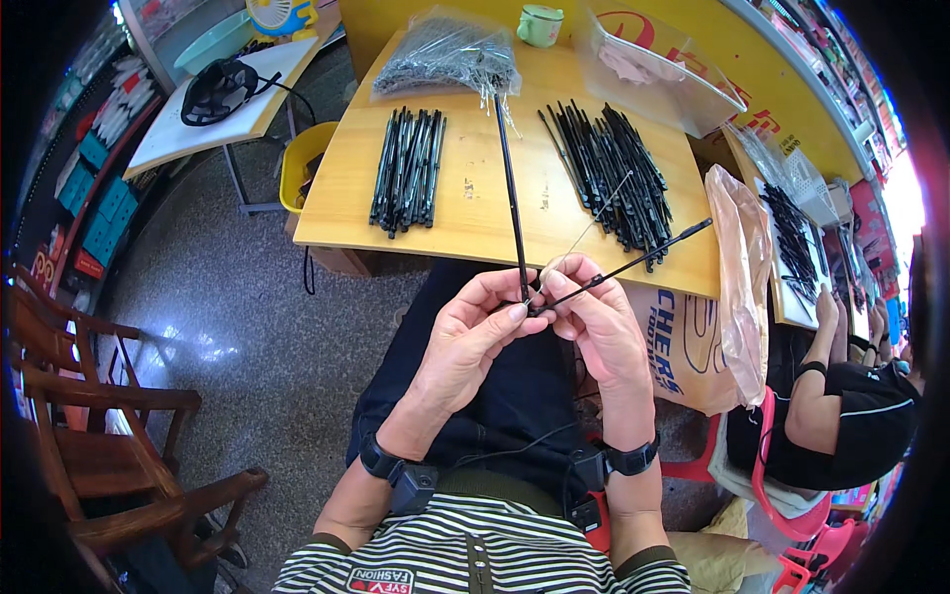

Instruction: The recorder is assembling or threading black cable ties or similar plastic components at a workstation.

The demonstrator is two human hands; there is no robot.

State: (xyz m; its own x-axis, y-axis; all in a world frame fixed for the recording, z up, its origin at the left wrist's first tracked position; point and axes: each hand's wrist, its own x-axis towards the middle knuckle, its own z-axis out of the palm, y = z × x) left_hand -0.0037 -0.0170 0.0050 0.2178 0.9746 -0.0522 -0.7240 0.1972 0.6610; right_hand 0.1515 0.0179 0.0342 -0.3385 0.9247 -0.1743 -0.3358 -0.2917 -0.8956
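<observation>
Over my lap, at the table's near edge, both hands meet with fingertips pinched close together. My left hand (457,346) grips the lower end of a long thin black rod (512,188) that points away over the table. My right hand (606,332) is closed on a second black rod (648,258) slanting to the upper right. From between the fingertips a thin pale wire (596,216) also rises. The rods' lower ends come together at my fingers, which partly hide how they join. On the table lie a left pile of black rods (408,173) and a larger right pile (616,178).
A clear bag of thin pieces (445,61), a green cup (539,25) and a clear bin (658,74) stand at the table's back. A paper bag (737,287) hangs at the right edge. A co-worker (841,421) sits at the right; wooden chairs (109,396) stand left.
</observation>
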